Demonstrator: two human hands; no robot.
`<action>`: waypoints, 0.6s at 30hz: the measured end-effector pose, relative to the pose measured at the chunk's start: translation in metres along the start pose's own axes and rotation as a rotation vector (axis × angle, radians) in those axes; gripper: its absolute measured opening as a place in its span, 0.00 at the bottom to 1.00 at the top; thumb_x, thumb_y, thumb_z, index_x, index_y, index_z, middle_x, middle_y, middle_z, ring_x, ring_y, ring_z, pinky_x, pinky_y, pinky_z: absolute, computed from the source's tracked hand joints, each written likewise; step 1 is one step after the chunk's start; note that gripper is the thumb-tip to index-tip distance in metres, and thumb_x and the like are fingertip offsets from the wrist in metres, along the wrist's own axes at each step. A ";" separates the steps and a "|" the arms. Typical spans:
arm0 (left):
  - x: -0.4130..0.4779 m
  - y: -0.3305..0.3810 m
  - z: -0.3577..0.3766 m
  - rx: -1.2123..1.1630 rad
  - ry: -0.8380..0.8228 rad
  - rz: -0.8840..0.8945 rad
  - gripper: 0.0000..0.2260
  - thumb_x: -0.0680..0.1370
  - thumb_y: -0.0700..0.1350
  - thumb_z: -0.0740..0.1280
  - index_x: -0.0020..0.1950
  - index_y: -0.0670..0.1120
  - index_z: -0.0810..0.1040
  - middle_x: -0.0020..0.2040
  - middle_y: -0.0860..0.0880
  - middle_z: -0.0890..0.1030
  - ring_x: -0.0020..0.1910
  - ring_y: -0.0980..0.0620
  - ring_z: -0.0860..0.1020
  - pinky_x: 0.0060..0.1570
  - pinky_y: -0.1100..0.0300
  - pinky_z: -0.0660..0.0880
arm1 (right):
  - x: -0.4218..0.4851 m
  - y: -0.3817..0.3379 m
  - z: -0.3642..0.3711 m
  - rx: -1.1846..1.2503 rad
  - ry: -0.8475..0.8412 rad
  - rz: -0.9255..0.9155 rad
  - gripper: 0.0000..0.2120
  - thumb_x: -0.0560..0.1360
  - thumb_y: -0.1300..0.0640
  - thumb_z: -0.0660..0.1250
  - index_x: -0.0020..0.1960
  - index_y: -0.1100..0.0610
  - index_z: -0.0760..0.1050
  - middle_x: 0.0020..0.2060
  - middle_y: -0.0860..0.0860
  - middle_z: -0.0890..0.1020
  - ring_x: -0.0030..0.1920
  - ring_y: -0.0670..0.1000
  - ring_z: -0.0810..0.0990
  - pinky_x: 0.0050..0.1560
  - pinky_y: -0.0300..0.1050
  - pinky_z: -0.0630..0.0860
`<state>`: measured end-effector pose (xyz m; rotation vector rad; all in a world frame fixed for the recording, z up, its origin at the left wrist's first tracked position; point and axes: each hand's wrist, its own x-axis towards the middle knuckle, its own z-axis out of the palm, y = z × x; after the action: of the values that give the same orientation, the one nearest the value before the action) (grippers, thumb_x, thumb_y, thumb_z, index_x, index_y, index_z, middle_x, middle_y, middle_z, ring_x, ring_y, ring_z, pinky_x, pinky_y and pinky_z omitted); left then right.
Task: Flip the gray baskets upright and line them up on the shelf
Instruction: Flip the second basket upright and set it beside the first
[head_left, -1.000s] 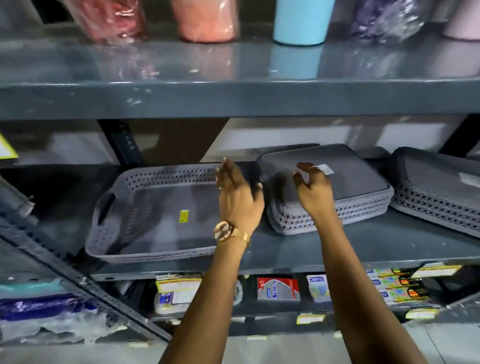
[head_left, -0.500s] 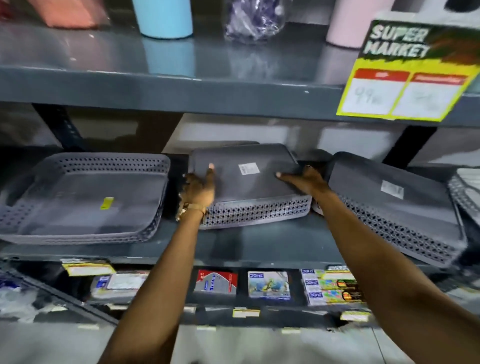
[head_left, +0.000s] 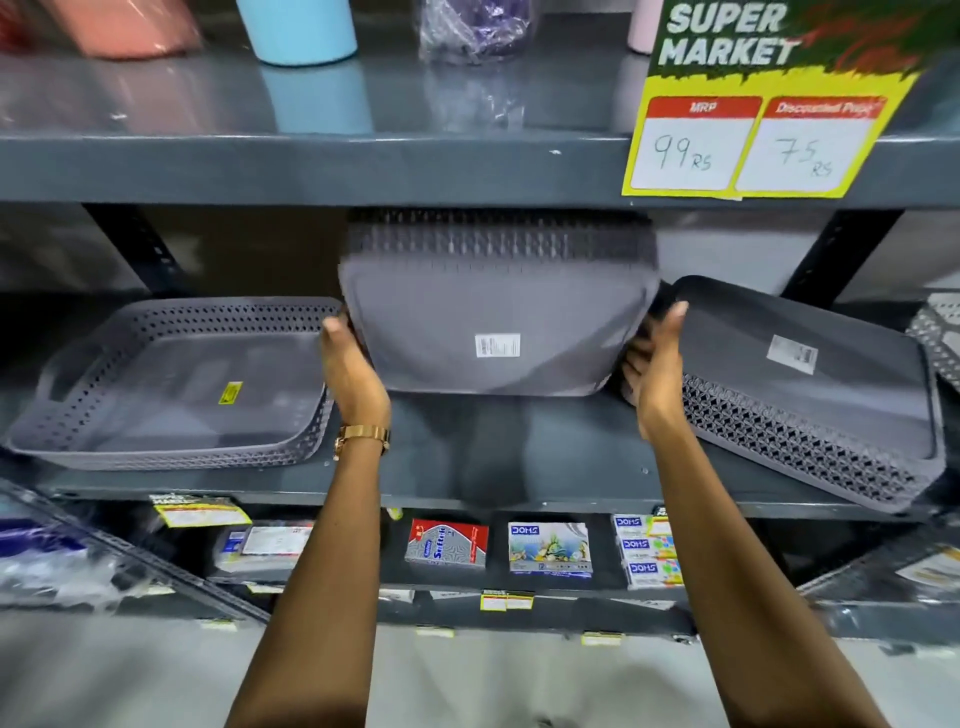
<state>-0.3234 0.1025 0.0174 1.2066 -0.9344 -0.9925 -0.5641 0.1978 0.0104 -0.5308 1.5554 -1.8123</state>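
Observation:
A gray perforated basket (head_left: 483, 317) is lifted off the middle shelf (head_left: 467, 457) and tipped on edge, its flat underside with a white label facing me. My left hand (head_left: 350, 371) grips its left side and my right hand (head_left: 652, 364) grips its right side. To the left an upright gray basket (head_left: 171, 384) with a yellow sticker rests on the shelf. To the right an upside-down gray basket (head_left: 810, 395) lies tilted, overhanging the shelf's front edge.
The upper shelf (head_left: 311, 166) hangs close above the lifted basket and carries a yellow supermarket price sign (head_left: 753, 104) and coloured tumblers. Another basket's edge (head_left: 940, 332) shows at the far right. Stationery packs (head_left: 550, 548) fill the shelf below.
The middle basket, lying upside down on the shelf before, has been raised and tipped up on edge between both hands. The view has shifted right.

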 end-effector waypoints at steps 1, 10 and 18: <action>0.002 -0.001 -0.006 -0.027 0.021 -0.042 0.30 0.80 0.61 0.48 0.68 0.40 0.71 0.69 0.45 0.72 0.65 0.50 0.71 0.67 0.54 0.67 | -0.004 0.001 -0.002 0.003 -0.032 0.025 0.47 0.62 0.23 0.47 0.70 0.51 0.68 0.64 0.54 0.77 0.67 0.57 0.73 0.69 0.52 0.66; -0.016 -0.011 -0.057 0.124 -0.103 -0.219 0.10 0.79 0.56 0.60 0.41 0.54 0.73 0.41 0.56 0.73 0.42 0.56 0.71 0.49 0.60 0.66 | -0.015 0.019 -0.024 0.055 -0.195 0.309 0.17 0.79 0.46 0.58 0.55 0.57 0.79 0.52 0.56 0.83 0.47 0.53 0.82 0.51 0.49 0.76; -0.006 -0.040 -0.071 0.706 -0.152 -0.028 0.18 0.76 0.33 0.59 0.66 0.37 0.73 0.50 0.31 0.81 0.48 0.34 0.80 0.50 0.50 0.78 | -0.001 0.038 -0.014 -0.519 -0.002 0.120 0.07 0.76 0.66 0.66 0.53 0.62 0.80 0.47 0.56 0.78 0.48 0.52 0.73 0.54 0.48 0.74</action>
<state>-0.2619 0.1259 -0.0310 1.7421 -1.4612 -0.7999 -0.5644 0.2065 -0.0290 -0.6557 2.0177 -1.3108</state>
